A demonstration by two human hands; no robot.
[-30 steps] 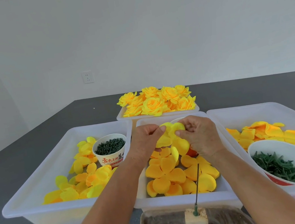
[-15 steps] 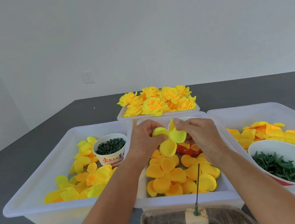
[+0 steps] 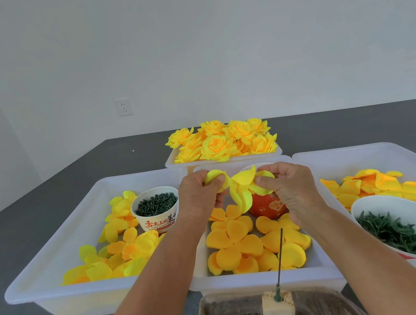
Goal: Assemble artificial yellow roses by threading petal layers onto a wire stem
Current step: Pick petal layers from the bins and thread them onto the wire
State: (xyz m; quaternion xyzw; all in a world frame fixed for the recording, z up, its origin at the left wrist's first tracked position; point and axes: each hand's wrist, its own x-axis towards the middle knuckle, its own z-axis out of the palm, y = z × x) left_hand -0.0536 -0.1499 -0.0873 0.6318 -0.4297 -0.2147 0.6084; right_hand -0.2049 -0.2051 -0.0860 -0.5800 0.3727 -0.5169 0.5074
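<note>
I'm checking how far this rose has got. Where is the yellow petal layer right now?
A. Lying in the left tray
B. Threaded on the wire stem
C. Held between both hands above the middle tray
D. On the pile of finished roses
C: the left hand and right hand both pinch the petal layer above the middle tray, while the wire stem stands bare.

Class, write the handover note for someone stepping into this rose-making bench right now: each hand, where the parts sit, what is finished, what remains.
Left hand and right hand each pinch one side of a yellow petal layer, held above the middle tray.
The wire stem stands bare in its block, nearer than the tray.
Done: finished roses fill the far tray.
Left: thread this layer onto the wire, then add more petals from the trays.
</note>
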